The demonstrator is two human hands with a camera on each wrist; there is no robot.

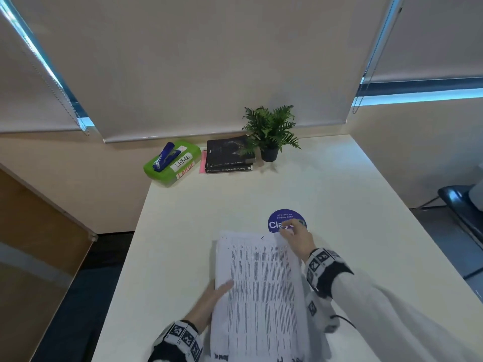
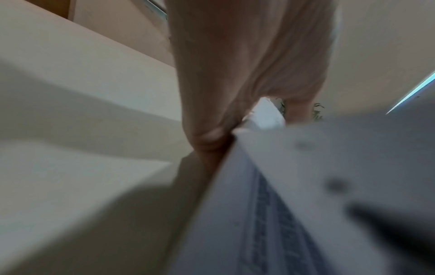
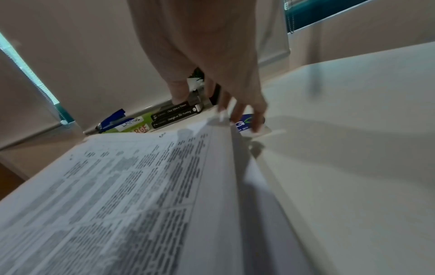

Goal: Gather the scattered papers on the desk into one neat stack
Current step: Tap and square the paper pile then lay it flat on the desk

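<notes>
here the papers [image 1: 261, 291] are lying gathered on the tabletop [image 1: 352, 194] while the left hand [image 1: 209, 301] is pinching their left edge and the right hand [image 1: 300, 240] is resting loose fingers [image 3: 237, 111] at the far corner, so misaligned sheets are probably risking fanning out.

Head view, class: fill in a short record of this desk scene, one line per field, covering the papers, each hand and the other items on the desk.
papers: printed sheets gathered in one pile near the desk's front edge
left hand: holds the pile's left edge, thumb on top
right hand: fingertips at the pile's far right corner
desk: white top
sticker: round purple, just beyond the pile
far edge: blue stapler on green box, two black books, potted fern
</notes>
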